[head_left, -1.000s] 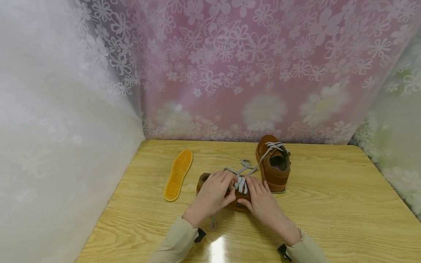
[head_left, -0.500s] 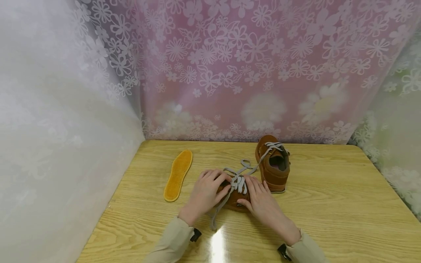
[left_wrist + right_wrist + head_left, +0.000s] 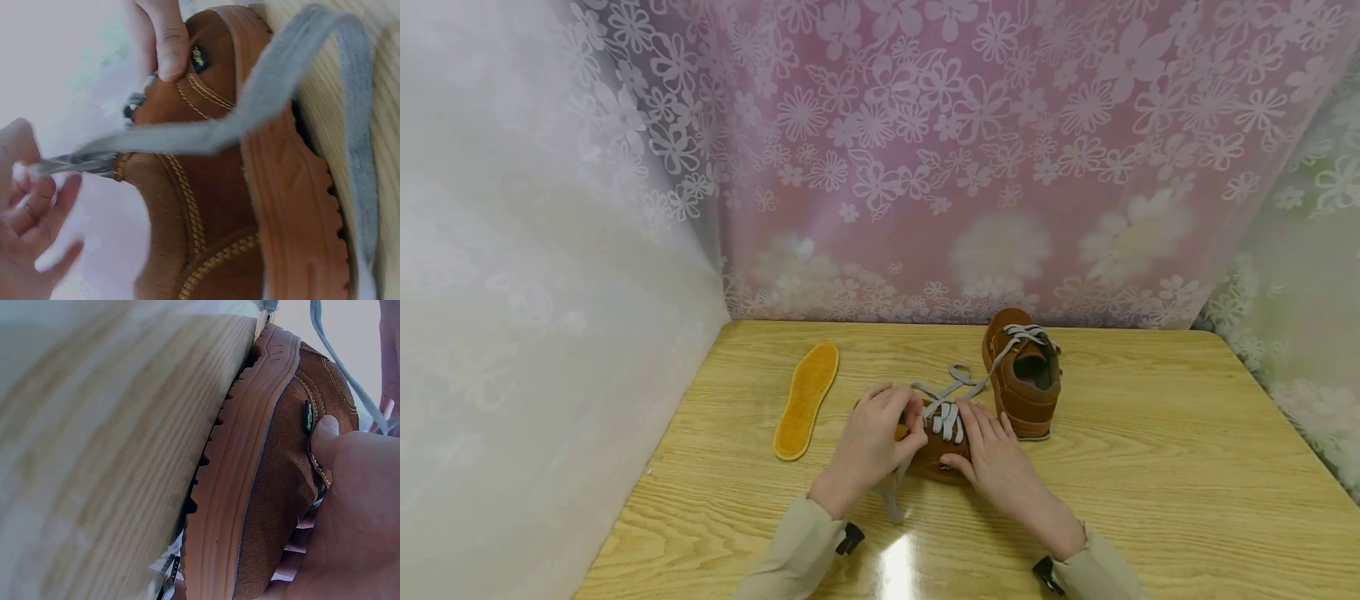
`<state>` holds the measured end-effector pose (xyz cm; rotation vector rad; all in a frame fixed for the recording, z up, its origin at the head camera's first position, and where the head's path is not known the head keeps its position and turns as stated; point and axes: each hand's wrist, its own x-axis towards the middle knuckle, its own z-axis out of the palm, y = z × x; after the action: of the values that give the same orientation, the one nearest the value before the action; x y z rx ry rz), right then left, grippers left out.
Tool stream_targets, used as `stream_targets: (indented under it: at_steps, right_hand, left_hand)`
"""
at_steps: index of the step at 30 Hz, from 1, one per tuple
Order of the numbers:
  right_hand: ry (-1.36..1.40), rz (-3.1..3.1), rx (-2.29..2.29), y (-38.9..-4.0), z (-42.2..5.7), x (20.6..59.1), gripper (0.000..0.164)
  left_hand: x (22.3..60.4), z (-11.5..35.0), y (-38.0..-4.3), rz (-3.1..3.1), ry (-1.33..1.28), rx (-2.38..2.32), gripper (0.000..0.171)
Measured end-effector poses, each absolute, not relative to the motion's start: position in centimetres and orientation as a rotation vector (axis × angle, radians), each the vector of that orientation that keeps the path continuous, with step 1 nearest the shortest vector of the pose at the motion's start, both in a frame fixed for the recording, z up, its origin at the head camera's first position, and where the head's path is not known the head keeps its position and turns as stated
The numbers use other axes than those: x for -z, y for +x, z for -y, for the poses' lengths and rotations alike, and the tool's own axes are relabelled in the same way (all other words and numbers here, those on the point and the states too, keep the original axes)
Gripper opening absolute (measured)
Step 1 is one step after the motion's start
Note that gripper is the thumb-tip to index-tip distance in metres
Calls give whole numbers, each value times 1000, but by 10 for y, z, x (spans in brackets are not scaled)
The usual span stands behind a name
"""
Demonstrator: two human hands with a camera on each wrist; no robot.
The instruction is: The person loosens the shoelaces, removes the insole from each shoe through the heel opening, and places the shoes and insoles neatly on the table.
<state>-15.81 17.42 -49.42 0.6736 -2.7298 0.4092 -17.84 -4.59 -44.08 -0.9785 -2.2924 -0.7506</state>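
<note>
A brown shoe (image 3: 936, 468) with grey laces lies across the table, toe to the right. My left hand (image 3: 871, 442) is over its opening and pinches the grey shoelace (image 3: 172, 139) close to the top eyelets, as the left wrist view shows. The lace's free end loops down over the shoe's near side to the table. My right hand (image 3: 1000, 462) grips the toe half, thumb (image 3: 326, 434) on the near side and fingers over the top. An orange patch shows at the opening; the rest of the opening is hidden by my left hand.
A second brown shoe (image 3: 1026, 379) stands behind to the right, its grey lace trailing toward the first shoe. An orange insole (image 3: 807, 402) lies at the left on the wooden table (image 3: 1165, 433). Floral curtains (image 3: 955, 167) surround the back and sides.
My left hand has shifted a little left, its fingers spreading at the lace and then pinching it again. The hanging lace end has swung slightly right. My right hand stays put.
</note>
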Motion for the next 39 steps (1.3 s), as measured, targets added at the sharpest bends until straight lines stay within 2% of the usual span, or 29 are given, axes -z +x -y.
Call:
stream_targets:
  at_steps: [7, 15, 20, 26, 36, 39]
  right_hand:
    - [681, 2700, -391, -158, -174, 493, 82]
    - [676, 2711, -398, -158, -174, 493, 83]
    - [673, 2722, -398, -158, -174, 491, 82]
    - [683, 2750, -406, -158, -174, 490, 79]
    - [668, 2741, -406, -158, -173, 492, 82]
    - [662, 2748, -408, -158, -173, 492, 82]
  left_hand:
    - [434, 45, -171, 2324, -1126, 837, 18]
    - [433, 57, -177, 2410, -867, 645, 11]
    - [441, 58, -176, 2555, -887, 464, 20]
    - [450, 46, -177, 2540, -868, 470, 27]
    - [447, 44, -177, 2424, -807, 561, 6]
    - [441, 50, -179, 2374, -774, 622, 6]
